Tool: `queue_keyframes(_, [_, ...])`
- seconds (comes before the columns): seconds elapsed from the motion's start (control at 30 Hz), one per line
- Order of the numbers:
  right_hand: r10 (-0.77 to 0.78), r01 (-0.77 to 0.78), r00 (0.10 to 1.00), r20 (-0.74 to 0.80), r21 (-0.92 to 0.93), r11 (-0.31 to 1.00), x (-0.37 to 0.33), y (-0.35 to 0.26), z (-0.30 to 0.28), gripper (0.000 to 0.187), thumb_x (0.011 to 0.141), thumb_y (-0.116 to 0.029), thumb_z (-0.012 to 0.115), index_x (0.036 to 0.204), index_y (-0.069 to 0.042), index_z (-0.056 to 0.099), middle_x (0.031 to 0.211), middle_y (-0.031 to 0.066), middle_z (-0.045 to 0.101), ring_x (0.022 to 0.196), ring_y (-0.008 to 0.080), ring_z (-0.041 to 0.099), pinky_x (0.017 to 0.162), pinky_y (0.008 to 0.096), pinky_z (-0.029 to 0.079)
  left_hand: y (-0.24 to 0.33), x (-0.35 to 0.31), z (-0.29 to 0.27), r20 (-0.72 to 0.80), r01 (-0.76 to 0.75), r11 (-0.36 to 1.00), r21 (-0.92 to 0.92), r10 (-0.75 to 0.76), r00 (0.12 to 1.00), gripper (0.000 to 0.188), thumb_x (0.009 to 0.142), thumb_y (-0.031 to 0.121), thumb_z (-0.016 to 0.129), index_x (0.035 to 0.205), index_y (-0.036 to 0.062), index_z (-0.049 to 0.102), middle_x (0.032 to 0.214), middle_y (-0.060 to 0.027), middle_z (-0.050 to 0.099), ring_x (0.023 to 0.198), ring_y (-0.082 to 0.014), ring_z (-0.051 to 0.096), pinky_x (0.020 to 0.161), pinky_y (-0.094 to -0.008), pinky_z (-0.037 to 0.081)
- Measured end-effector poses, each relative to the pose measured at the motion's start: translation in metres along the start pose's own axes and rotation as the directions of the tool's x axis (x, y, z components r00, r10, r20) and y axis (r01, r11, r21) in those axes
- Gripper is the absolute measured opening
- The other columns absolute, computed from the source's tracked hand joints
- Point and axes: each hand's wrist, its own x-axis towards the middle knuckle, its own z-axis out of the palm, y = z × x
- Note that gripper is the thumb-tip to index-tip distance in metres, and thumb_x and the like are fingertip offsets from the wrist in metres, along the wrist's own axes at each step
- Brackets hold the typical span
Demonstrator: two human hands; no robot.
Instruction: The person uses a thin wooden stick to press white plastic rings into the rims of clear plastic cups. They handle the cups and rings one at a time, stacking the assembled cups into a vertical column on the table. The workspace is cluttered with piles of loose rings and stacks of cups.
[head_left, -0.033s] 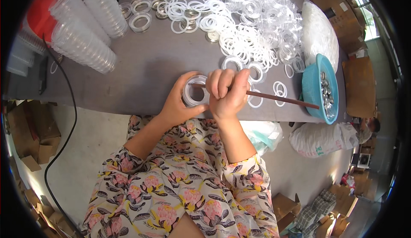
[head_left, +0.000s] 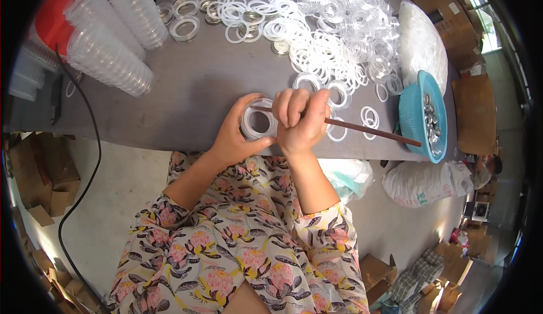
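Note:
My left hand (head_left: 233, 130) curls its thumb and fingers around a clear round plastic lid (head_left: 244, 123) with a white ring (head_left: 259, 135) inside it. In my right fist (head_left: 301, 119) is a thin brown chopstick (head_left: 367, 130). Its left tip lies over the upper part of the ring, and its other end reaches right toward the blue basket. Just beyond my right hand lie clear ring-shaped lids (head_left: 308, 82). Loose white rings (head_left: 370, 119) lie to its right.
Stacks of clear plastic cups (head_left: 110, 65) stand at the left of the grey table (head_left: 186, 79). A heap of white rings (head_left: 317, 48) and clear lids (head_left: 350, 9) spreads at the back. At right is a blue basket (head_left: 410, 113) of metal lids. A black cable (head_left: 96, 161) hangs at left.
The chopstick's left tip has shifted slightly toward the far edge of the ring. Both hands stay in nearly the same place.

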Motion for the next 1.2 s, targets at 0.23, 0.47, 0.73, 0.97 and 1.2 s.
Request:
queue_keyframes(0.23, [0.163, -0.136, 0.978, 0.13, -0.199, 0.971, 0.018, -0.028, -0.017, 0.054, 0.097, -0.031, 0.029, 0.049, -0.007, 0.033, 0.044, 0.0006, 0.033, 0.041, 0.009, 0.031, 0.04, 0.0234, 0.024, 0.006, 0.0, 0.001, -0.002, 0.039, 0.999, 0.013, -0.039, 0.999, 0.071, 0.06, 0.013, 0.077, 0.12, 0.0027, 0.041, 0.113, -0.0094, 0.049, 0.106, -0.0182, 0.048, 0.09, -0.0326, 0.039])
queue_keyframes(0.47, [0.344, -0.339, 0.939, -0.007, -0.181, 0.923, 0.0, -0.04, 0.0, 0.053, 0.095, -0.034, 0.032, 0.048, -0.012, 0.029, 0.041, -0.0025, 0.024, 0.035, 0.0081, 0.021, 0.033, 0.0243, 0.016, 0.005, -0.001, 0.005, -0.031, 0.008, 1.0, 0.011, -0.007, 0.999, 0.073, 0.06, 0.013, 0.077, 0.122, 0.0023, 0.039, 0.116, -0.0103, 0.048, 0.109, -0.0189, 0.047, 0.091, -0.033, 0.038])
queue_keyframes(0.73, [0.063, -0.067, 0.997, -0.041, -0.116, 0.991, 0.02, 0.001, 0.017, 0.053, 0.096, -0.034, 0.031, 0.048, -0.011, 0.028, 0.041, -0.002, 0.025, 0.036, 0.0092, 0.023, 0.035, 0.0242, 0.017, 0.004, 0.0, 0.003, 0.004, 0.016, 0.998, -0.053, -0.016, 1.0, 0.075, 0.061, 0.011, 0.076, 0.124, 0.0013, 0.037, 0.117, -0.01, 0.047, 0.11, -0.0184, 0.046, 0.093, -0.0323, 0.037])
queue_keyframes(0.97, [0.342, -0.282, 0.935, 0.093, -0.39, 0.877, 0.019, -0.035, 0.001, 0.053, 0.096, -0.034, 0.032, 0.048, -0.01, 0.031, 0.042, -0.0013, 0.029, 0.039, 0.0071, 0.024, 0.038, 0.0235, 0.019, 0.003, -0.002, 0.003, 0.0, 0.028, 0.999, -0.024, -0.028, 1.0, 0.077, 0.061, 0.008, 0.077, 0.125, 0.0008, 0.035, 0.118, -0.0105, 0.046, 0.111, -0.019, 0.045, 0.094, -0.0326, 0.036])
queue_keyframes(1.2, [0.321, -0.315, 0.942, -0.096, 0.068, 0.947, 0.007, -0.012, 0.006, 0.051, 0.095, -0.033, 0.033, 0.048, -0.013, 0.027, 0.042, -0.0027, 0.025, 0.037, 0.0086, 0.023, 0.034, 0.0236, 0.018, 0.006, 0.007, -0.008, 0.093, -0.05, 0.999, 0.011, 0.049, 0.994, 0.079, 0.066, 0.017, 0.074, 0.13, 0.0008, 0.03, 0.126, -0.013, 0.04, 0.119, -0.0218, 0.038, 0.099, -0.0344, 0.031])
